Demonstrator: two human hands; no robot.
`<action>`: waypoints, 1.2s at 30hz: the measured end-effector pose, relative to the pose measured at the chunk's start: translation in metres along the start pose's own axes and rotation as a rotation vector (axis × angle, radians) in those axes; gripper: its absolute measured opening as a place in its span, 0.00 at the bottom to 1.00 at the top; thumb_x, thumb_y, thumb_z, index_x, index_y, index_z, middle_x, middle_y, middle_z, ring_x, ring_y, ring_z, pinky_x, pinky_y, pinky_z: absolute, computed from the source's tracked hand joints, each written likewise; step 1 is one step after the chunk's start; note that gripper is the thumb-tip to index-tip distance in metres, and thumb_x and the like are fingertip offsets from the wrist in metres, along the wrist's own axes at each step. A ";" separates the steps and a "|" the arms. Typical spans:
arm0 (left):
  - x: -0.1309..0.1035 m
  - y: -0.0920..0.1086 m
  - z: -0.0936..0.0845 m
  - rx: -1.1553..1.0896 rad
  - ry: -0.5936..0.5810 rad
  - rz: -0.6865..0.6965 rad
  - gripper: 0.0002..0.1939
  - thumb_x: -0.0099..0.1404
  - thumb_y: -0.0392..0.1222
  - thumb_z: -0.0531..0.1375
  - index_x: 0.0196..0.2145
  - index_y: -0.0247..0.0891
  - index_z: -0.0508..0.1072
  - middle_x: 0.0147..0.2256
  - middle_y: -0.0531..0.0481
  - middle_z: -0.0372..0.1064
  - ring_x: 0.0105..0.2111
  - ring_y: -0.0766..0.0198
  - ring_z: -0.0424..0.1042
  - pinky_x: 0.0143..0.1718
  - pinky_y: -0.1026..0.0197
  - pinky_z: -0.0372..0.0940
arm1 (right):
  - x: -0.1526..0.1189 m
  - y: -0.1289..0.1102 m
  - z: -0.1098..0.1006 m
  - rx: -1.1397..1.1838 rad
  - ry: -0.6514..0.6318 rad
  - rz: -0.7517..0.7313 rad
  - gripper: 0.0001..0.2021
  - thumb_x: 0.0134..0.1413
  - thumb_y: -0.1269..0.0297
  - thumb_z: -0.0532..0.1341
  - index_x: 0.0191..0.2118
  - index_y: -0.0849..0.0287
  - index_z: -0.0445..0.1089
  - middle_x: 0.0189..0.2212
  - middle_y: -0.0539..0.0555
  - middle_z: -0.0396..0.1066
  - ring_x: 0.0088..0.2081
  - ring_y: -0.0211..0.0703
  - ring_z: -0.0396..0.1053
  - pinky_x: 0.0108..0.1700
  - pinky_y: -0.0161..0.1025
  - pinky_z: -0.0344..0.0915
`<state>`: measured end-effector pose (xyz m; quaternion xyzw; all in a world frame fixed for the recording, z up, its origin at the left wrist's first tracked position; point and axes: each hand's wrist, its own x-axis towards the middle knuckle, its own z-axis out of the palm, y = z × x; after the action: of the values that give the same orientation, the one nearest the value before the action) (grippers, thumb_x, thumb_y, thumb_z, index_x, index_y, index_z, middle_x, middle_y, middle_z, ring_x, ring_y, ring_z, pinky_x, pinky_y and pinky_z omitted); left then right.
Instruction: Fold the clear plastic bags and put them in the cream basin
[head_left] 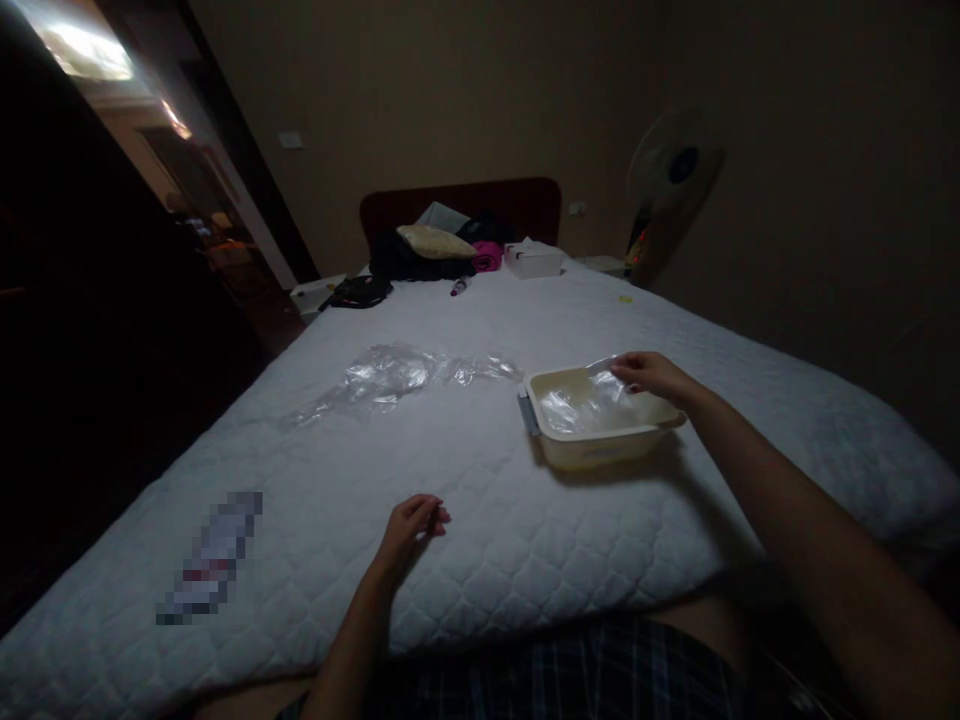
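Note:
My right hand pinches a clear plastic bag at the far right of a cream plastic tub. Part of the bag lies inside the tub, which has a grey clip handle on its left side and rests on the quilted bed. My left hand hovers low over the near part of the bed, its fingers loosely curled and a little apart, with nothing visible in them. Beyond it, left of the tub, crumpled clear plastic is spread across the quilt.
A blurred-out flat item lies at the bed's near left. Toward the headboard are a beige cushion, dark cloth, a pink roll, a white box and a small bottle. A fan stands at the back right.

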<state>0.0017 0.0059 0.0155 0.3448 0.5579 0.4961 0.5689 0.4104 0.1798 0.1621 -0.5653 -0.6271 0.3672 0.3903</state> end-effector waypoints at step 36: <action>0.002 -0.005 -0.007 0.056 -0.061 0.066 0.14 0.56 0.49 0.59 0.29 0.32 0.70 0.25 0.47 0.70 0.22 0.67 0.67 0.26 0.64 0.63 | 0.022 0.068 0.024 -1.013 -0.481 -0.019 0.16 0.44 0.67 0.61 0.43 0.59 0.66 0.37 0.58 0.71 0.36 0.47 0.68 0.34 0.38 0.59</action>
<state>-0.0041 0.0052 0.0094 0.3936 0.5424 0.4880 0.5592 0.4161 0.2075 0.0923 -0.5769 -0.8015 0.1350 -0.0809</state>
